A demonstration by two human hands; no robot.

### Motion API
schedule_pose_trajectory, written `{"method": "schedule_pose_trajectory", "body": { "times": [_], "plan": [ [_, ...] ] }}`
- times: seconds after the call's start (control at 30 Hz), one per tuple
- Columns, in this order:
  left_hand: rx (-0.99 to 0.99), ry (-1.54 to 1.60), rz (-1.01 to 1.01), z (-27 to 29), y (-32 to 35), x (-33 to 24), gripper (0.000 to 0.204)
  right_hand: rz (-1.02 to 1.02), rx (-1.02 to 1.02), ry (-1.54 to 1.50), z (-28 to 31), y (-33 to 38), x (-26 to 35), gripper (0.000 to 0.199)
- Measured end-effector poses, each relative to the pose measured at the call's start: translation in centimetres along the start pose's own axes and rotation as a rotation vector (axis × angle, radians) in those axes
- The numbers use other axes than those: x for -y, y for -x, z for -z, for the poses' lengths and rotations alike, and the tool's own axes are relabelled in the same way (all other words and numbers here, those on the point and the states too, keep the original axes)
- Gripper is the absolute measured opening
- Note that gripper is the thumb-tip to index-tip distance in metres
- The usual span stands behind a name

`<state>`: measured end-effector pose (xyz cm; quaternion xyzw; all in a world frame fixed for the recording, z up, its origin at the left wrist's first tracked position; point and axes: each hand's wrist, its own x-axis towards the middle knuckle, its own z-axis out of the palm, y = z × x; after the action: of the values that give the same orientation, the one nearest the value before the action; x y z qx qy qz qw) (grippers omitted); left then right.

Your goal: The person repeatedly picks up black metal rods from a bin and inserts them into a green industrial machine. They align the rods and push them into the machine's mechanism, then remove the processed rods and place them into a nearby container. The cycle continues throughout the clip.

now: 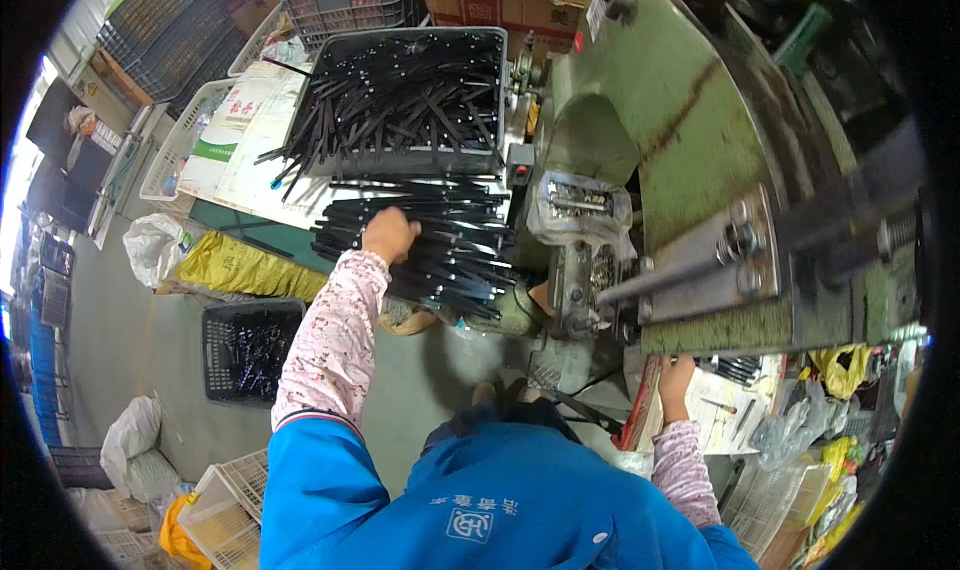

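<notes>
My left hand point(390, 236) is closed, its fingers curled over a row of thin black strips point(455, 260) laid on the bench; what it grips, if anything, is hidden. Behind the row, more black strips fill a grey plastic crate point(502, 90) and stick out over its front. My right hand point(676, 382) is below the green press machine point(690, 100), by a red-edged board point(640, 410). Its fingers are bent, and their tips are partly hidden at the machine's lower edge. A small bundle of black strips point(738, 370) lies on that board beside it.
A clear plastic-lined container of small metal parts point(580, 208) sits by the press. A metal rod point(670, 283) projects from the machine between my hands. On the floor to the left stands a black crate point(254, 307) of dark pieces, near a yellow sack point(250, 268).
</notes>
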<state>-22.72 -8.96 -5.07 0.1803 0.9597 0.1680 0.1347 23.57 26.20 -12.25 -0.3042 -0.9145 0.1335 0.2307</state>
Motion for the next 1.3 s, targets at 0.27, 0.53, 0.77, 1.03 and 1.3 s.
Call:
{"method": "schedule_pose_trajectory", "body": {
  "times": [0.27, 0.53, 0.77, 1.03, 1.3],
  "plan": [
    [-0.58, -0.156, -0.558, 1.1, -20.6, -12.3, 0.049, -0.051, 0.299, 0.037, 4.5, 5.3, -1.2, 0.022],
    [-0.618, -0.447, -0.5, -1.6, -25.1, -14.2, 0.022, -0.356, 0.4, 0.025, 7.2, 9.4, -0.3, 0.02],
    [-0.757, -0.322, -0.848, 0.2, -16.6, -7.5, 0.012, -0.25, 0.378, -0.251, 2.0, 4.8, 3.0, 0.018],
    [-0.706, 0.413, -0.836, 4.0, 2.0, -4.5, 0.03, 0.24, 0.525, -0.271, 3.1, 0.3, 17.1, 0.01],
    [-0.374, 1.624, -0.432, 6.5, 14.6, -8.4, 0.017, 0.514, 0.132, -0.606, 4.7, -4.4, 29.3, 0.021]
  ]
}}
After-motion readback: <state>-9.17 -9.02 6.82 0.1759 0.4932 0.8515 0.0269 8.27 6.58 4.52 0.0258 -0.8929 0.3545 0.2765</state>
